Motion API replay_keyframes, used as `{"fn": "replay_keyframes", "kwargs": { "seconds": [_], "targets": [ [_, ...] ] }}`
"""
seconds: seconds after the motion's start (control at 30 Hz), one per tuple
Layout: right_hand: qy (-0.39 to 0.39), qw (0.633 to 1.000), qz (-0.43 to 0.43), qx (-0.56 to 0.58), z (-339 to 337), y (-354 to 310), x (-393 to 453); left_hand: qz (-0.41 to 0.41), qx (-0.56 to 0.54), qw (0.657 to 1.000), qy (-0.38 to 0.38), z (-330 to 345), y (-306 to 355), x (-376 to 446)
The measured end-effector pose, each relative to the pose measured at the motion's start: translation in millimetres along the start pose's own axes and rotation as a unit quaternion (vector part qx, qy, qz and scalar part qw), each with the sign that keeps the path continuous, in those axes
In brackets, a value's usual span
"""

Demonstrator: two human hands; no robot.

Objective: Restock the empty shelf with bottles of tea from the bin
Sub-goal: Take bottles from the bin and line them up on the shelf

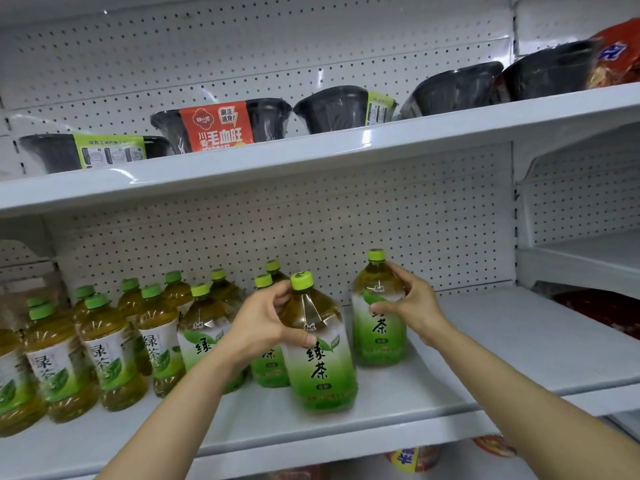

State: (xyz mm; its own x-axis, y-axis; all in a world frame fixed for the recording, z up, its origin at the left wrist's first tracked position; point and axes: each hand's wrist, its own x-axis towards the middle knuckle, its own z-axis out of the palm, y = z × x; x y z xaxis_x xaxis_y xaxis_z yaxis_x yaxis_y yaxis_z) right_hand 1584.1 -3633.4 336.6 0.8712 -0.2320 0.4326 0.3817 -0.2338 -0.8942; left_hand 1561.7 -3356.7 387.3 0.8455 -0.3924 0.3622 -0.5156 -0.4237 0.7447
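Bottles of green tea [104, 344] with green caps and green-and-white labels stand in a cluster on the left half of a white metal shelf [502, 358], in front of a perforated white back panel [415, 220]. Two bare arms reach in from the bottom of the view. The left hand [259, 323] wraps its fingers and thumb around the shoulder of a front bottle [318, 355], which stands near the shelf's front edge and looks slightly tilted. The right hand [412, 303] grips the upper part of a second bottle [379, 313], upright just to the right and a little further back (its cap is the tallest in view). To the right of that bottle the shelf surface is bare. On the upper shelf [346, 150], black plastic bowls [332, 109] of instant food lie on their sides in a row, some with green sleeves and one with an orange-red sleeve [216, 128]. A red snack packet [616, 53] shows at the top right corner
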Motion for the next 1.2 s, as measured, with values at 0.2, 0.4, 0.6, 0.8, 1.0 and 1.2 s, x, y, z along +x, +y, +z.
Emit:
{"fn": "replay_keyframes", "kwargs": {
  "seconds": [0.2, 0.4, 0.6, 0.8, 1.0, 1.2],
  "targets": [
    [-0.049, 0.998, -0.011, -0.025, 49.1, 13.7, 44.8, 0.013, 0.004, 1.0, 0.008, -8.5, -1.7, -21.1],
    [-0.073, 0.997, 0.001, -0.019, 76.8, 27.8, 69.9, 0.014, -0.01, 1.0, 0.012, -10.8, -2.5, -37.8],
    [-0.074, 0.997, 0.009, 0.003, 87.4, 33.7, 83.2, 0.021, -0.006, 1.0, 0.02, -6.3, 0.5, -33.7],
    [-0.079, 0.997, -0.002, 0.017, 92.3, 39.6, 87.9, 0.013, -0.019, 1.0, 0.016, -2.7, -0.7, -29.9],
    [-0.083, 0.996, -0.006, 0.026, 92.5, 42.2, 90.7, -0.005, -0.03, 0.999, 0.021, -0.6, -3.2, -30.6],
    [-0.092, 0.995, -0.014, 0.022, 88.1, 46.8, 91.8, 0.0, -0.028, 1.0, 0.01, 3.0, -0.4, -28.9]
  ]
}}
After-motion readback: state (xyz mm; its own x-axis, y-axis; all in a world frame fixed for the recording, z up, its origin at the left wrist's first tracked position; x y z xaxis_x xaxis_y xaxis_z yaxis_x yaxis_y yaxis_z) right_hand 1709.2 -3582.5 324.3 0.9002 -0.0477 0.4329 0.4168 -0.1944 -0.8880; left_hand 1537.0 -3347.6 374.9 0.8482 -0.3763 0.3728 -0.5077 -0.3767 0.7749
